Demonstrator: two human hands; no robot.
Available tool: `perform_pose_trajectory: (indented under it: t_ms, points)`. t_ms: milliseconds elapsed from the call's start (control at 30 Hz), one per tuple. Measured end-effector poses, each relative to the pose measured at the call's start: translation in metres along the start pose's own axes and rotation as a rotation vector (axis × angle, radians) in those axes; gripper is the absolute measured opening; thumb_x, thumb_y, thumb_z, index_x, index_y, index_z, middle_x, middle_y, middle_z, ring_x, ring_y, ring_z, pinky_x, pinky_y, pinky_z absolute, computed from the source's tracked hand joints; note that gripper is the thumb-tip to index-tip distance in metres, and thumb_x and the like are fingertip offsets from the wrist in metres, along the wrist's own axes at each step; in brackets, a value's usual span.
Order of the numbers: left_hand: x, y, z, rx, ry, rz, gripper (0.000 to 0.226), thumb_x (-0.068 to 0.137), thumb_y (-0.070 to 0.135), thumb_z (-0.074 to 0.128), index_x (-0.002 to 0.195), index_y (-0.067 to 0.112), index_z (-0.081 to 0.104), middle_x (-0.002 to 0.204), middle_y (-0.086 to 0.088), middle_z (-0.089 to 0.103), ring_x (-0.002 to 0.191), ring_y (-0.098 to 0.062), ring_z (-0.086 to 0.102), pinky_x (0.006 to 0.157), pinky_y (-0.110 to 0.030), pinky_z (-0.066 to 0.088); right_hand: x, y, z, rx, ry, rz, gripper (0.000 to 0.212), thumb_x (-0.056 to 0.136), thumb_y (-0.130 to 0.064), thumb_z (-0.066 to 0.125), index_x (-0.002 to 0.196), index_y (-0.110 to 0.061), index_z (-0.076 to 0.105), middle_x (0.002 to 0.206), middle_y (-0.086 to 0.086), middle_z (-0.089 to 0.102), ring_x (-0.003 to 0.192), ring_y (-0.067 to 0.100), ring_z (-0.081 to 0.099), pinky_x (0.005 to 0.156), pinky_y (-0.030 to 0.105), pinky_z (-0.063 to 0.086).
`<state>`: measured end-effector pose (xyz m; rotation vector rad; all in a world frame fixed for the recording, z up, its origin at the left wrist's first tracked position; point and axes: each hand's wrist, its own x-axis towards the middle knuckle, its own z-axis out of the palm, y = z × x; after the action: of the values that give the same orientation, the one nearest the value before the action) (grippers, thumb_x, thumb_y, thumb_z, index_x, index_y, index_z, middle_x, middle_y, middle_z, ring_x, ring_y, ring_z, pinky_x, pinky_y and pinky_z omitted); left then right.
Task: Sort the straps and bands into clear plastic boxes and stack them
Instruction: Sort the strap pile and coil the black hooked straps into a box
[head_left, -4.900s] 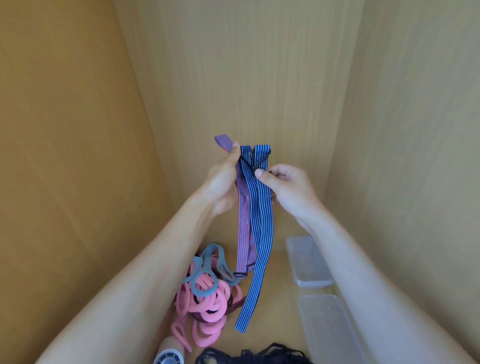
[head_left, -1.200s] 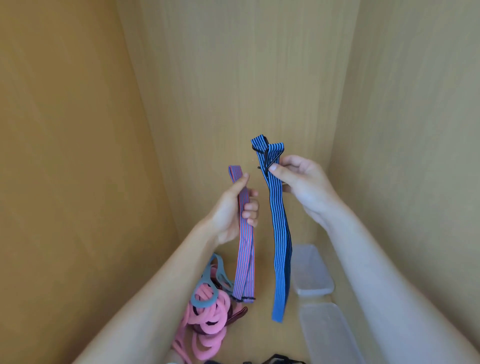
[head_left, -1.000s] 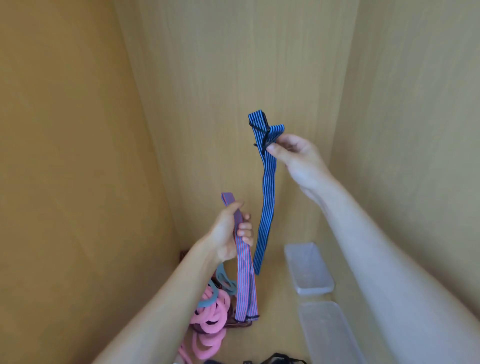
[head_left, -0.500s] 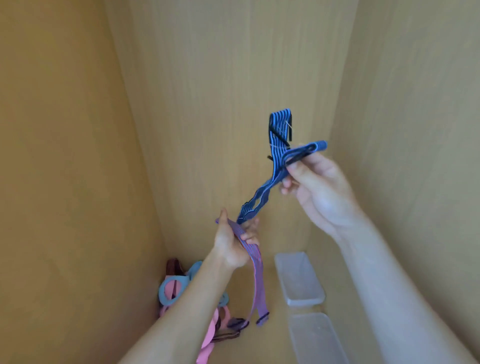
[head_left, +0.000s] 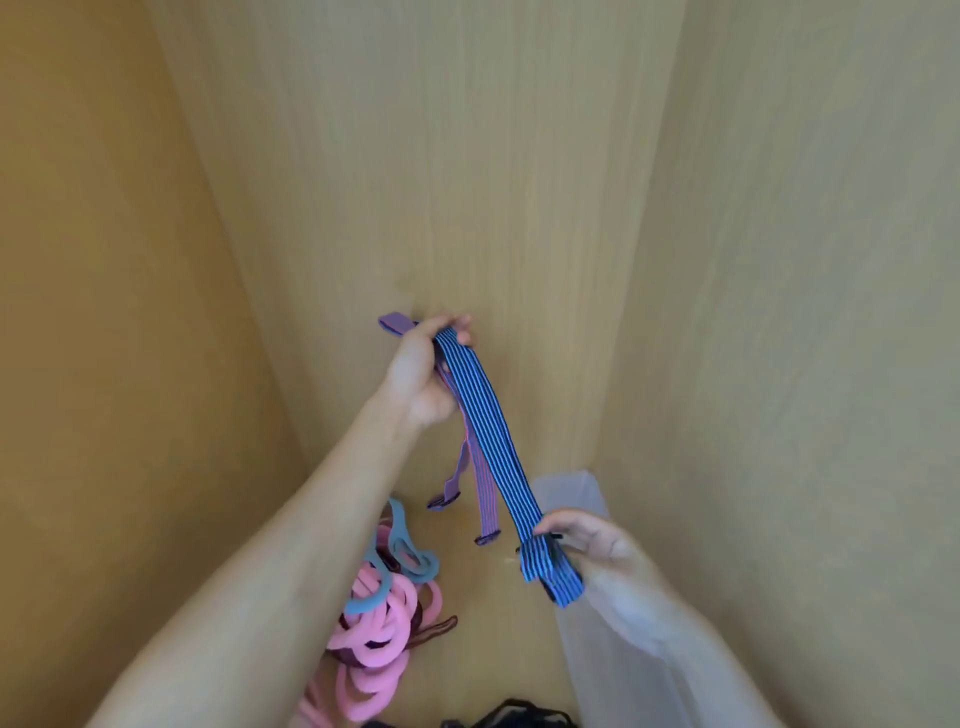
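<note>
A blue striped strap (head_left: 488, 441) stretches slanted between both hands. My left hand (head_left: 421, 371) grips its upper end together with a purple-red striped strap (head_left: 480, 493), whose two ends hang down below the hand. My right hand (head_left: 592, 543) pinches the blue strap's lower end, which is folded over beside the fingers. Two clear plastic boxes (head_left: 569, 488) lie on the floor at the right, partly hidden by my right arm.
A pile of pink bands (head_left: 374, 639) and grey-blue bands (head_left: 402, 561) lies on the wooden floor at lower left, with a dark brown strap (head_left: 434, 629) under it. Black straps (head_left: 519, 717) show at the bottom edge. Wooden walls (head_left: 441, 156) close in on three sides.
My right hand has come down from above to low right with the blue strap's end. My left hand has risen and now grips both straps at their tops.
</note>
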<state>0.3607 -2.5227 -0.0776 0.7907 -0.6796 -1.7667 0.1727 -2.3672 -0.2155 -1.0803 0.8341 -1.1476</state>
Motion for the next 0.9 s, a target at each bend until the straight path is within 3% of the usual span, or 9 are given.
perform_pose_trajectory:
  t_ms: [100, 200, 267, 367, 533, 633, 700, 833, 900]
  points:
    - [-0.007, 0.001, 0.011, 0.118, -0.028, 0.025, 0.031, 0.104, 0.034, 0.046, 0.082, 0.017, 0.058, 0.051, 0.007, 0.047, 0.042, -0.009, 0.044, 0.043, -0.016, 0.038, 0.006, 0.015, -0.003, 0.171, -0.067, 0.111, 0.021, 0.078, 0.004, 0.062, 0.094, -0.004, 0.073, 0.096, 0.020, 0.070, 0.085, 0.028, 0.069, 0.073, 0.033, 0.055]
    - [-0.016, -0.002, 0.019, 0.259, -0.085, 0.037, 0.038, 0.102, 0.045, 0.049, 0.072, 0.022, 0.052, 0.051, 0.008, 0.044, 0.041, -0.009, 0.041, 0.042, -0.018, 0.036, 0.016, 0.021, -0.004, 0.172, -0.054, 0.173, 0.029, 0.073, 0.002, 0.058, 0.098, -0.002, 0.072, 0.109, 0.024, 0.070, 0.095, 0.031, 0.067, 0.080, 0.035, 0.055]
    - [-0.023, -0.005, 0.023, 0.355, -0.117, 0.042, 0.045, 0.099, 0.052, 0.051, 0.065, 0.024, 0.047, 0.054, 0.007, 0.043, 0.046, -0.010, 0.038, 0.043, -0.021, 0.033, 0.022, 0.017, -0.002, 0.065, -0.019, 0.170, 0.025, 0.075, 0.000, 0.060, 0.091, -0.010, 0.077, 0.108, 0.020, 0.072, 0.098, 0.029, 0.069, 0.087, 0.033, 0.054]
    - [-0.033, -0.012, 0.026, 0.509, -0.157, 0.103, 0.046, 0.093, 0.053, 0.058, 0.061, 0.023, 0.044, 0.059, 0.003, 0.041, 0.054, -0.014, 0.031, 0.054, -0.032, 0.023, 0.036, -0.002, -0.003, -0.257, 0.170, 0.082, 0.026, 0.089, 0.002, 0.060, 0.085, -0.016, 0.079, 0.098, 0.012, 0.076, 0.096, 0.032, 0.069, 0.102, 0.045, 0.048]
    - [-0.047, -0.024, 0.026, 0.744, -0.268, 0.197, 0.041, 0.097, 0.035, 0.061, 0.063, 0.019, 0.045, 0.058, 0.000, 0.043, 0.053, -0.013, 0.036, 0.057, -0.029, 0.027, 0.062, -0.093, 0.012, -0.219, 0.344, -0.241, 0.010, 0.093, -0.021, 0.067, 0.090, -0.022, 0.076, 0.096, -0.004, 0.075, 0.094, 0.010, 0.066, 0.080, 0.030, 0.048]
    - [-0.052, -0.028, 0.029, 0.885, -0.354, 0.215, 0.042, 0.098, 0.026, 0.063, 0.060, 0.016, 0.048, 0.060, -0.004, 0.046, 0.059, -0.016, 0.039, 0.060, -0.029, 0.030, 0.073, -0.139, 0.024, -0.278, 0.276, -0.269, 0.033, 0.075, -0.055, 0.072, 0.094, -0.029, 0.078, 0.100, -0.012, 0.076, 0.090, -0.002, 0.066, 0.075, 0.023, 0.044]
    - [-0.055, -0.029, 0.031, 0.957, -0.394, 0.231, 0.042, 0.098, 0.023, 0.064, 0.059, 0.015, 0.050, 0.061, -0.006, 0.048, 0.062, -0.019, 0.042, 0.061, -0.027, 0.033, 0.082, -0.156, 0.035, -0.331, 0.240, -0.222, 0.037, 0.071, -0.062, 0.072, 0.090, -0.032, 0.079, 0.096, -0.014, 0.077, 0.083, -0.007, 0.066, 0.072, 0.021, 0.043]
    - [-0.056, -0.030, 0.031, 1.070, -0.421, 0.299, 0.039, 0.095, 0.021, 0.068, 0.060, 0.012, 0.055, 0.061, -0.007, 0.053, 0.063, -0.020, 0.048, 0.062, -0.026, 0.040, 0.098, -0.163, 0.042, -0.175, 0.275, -0.163, 0.019, 0.087, -0.025, 0.077, 0.101, -0.014, 0.074, 0.092, 0.000, 0.078, 0.090, 0.016, 0.071, 0.080, 0.031, 0.047]
    - [-0.055, -0.030, 0.028, 1.063, -0.419, 0.326, 0.031, 0.092, 0.022, 0.073, 0.065, 0.016, 0.058, 0.060, 0.004, 0.056, 0.059, -0.010, 0.050, 0.059, -0.017, 0.042, 0.100, -0.163, 0.043, 0.012, 0.300, -0.197, 0.032, 0.084, -0.003, 0.076, 0.113, -0.009, 0.063, 0.088, 0.003, 0.078, 0.087, 0.020, 0.072, 0.086, 0.036, 0.051]
